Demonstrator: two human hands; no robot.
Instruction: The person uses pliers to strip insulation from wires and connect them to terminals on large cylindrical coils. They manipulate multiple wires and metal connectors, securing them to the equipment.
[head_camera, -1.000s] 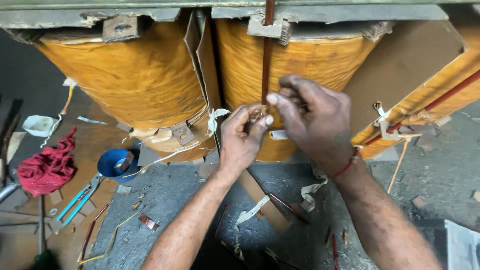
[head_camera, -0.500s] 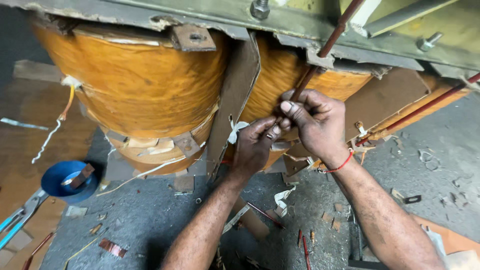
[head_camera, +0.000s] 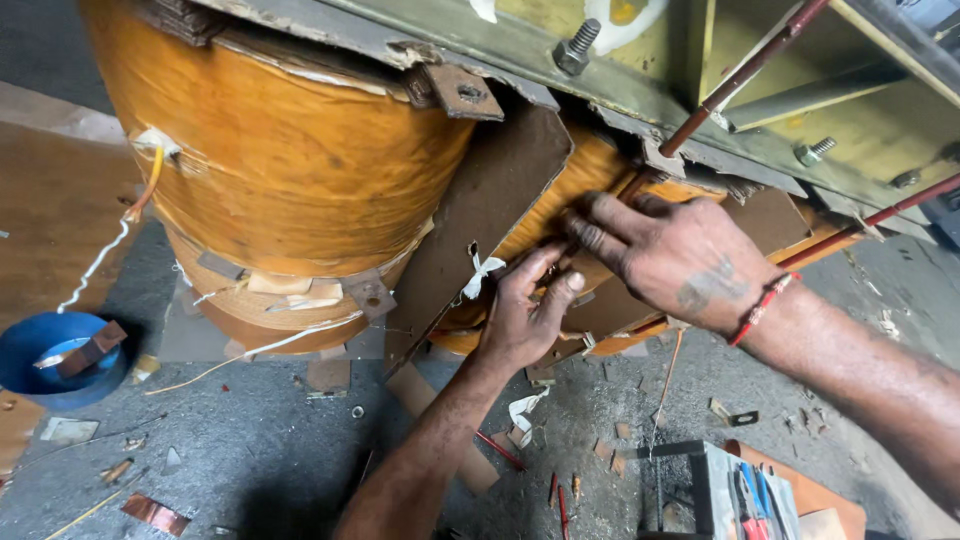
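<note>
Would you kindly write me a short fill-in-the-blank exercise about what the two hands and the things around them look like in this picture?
1. The right hand wears a ____ band at its wrist.
2. Both hands press on the right-hand coil, which is wrapped in ____ paper.
3. On the floor at far left sits a ____ bowl.
4. A white strip is tied through the brown ____ sheet near the left hand.

Missing words: red; orange; blue; cardboard

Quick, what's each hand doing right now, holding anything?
Left hand: fingers pinched against the orange coil; contents hidden.
Right hand: open, fingers pressed on that coil's wrapping.
</note>
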